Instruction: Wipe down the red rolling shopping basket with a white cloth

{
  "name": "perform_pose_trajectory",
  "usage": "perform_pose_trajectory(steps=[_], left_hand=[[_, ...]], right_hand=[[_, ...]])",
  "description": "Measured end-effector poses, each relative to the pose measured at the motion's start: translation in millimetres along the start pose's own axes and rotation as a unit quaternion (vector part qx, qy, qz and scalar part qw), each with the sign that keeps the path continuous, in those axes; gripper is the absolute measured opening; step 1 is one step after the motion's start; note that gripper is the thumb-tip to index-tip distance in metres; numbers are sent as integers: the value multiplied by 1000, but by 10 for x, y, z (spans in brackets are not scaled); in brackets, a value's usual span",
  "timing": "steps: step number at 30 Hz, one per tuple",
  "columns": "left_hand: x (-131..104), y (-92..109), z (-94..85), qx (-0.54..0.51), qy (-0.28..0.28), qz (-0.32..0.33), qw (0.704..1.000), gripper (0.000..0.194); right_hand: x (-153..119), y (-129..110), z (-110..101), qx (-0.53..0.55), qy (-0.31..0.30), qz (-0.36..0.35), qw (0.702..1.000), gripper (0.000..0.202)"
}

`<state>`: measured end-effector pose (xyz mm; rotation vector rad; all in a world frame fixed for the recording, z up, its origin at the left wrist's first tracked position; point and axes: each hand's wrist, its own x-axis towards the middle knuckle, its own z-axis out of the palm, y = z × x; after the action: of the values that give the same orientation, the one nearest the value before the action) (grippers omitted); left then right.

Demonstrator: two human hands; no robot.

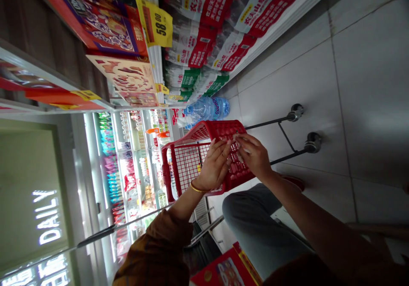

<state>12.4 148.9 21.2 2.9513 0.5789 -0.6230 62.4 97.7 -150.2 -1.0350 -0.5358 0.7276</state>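
Note:
The view lies sideways, with the floor toward the right. My left hand point(215, 164), a yellow bangle at its wrist, has its fingers fairly straight and its thumb a little apart; I see nothing clear in it. Close beside it, my right hand point(254, 154) has thumb and fingers pinched together. Something small and whitish shows at those fingertips, too blurred to name. Both hands are in front of a red plastic shopping cart basket point(172, 147), which stands on a dark frame with wheels point(312, 143).
Packs of bottled water point(204, 43) line the low shelf, with boxed goods point(108, 26) above. A large blue water bottle point(211, 108) stands past them. Lit shelves of packets point(111, 171) are behind the cart. My bent knee point(246, 213) and a red box point(226, 271) are close to me.

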Motion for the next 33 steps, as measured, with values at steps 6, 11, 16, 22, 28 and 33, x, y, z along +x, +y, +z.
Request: perform_pose_trajectory(steps=[6, 11, 16, 22, 28, 33], left_hand=[[6, 15, -13, -8, 3, -6, 1000, 61], [-6, 31, 12, -23, 16, 0, 1000, 63], [-18, 19, 42, -32, 18, 1, 999, 65], [-12, 27, 10, -45, -1, 10, 999, 67], [-15, 41, -17, -44, -20, -2, 999, 69], [-12, 29, -22, -40, -22, 1, 999, 71]], right_hand=[[16, 7, -26, -3, 30, 39, 999, 34], [46, -321, 51, 51, 26, 23, 998, 30], [4, -340, 68, 41, -23, 1, 999, 36], [-52, -175, 50, 15, 9, -6, 1000, 34], [-116, 74, 21, -5, 54, 58, 997, 33], [-94, 158, -29, -21, 76, 94, 992, 30]])
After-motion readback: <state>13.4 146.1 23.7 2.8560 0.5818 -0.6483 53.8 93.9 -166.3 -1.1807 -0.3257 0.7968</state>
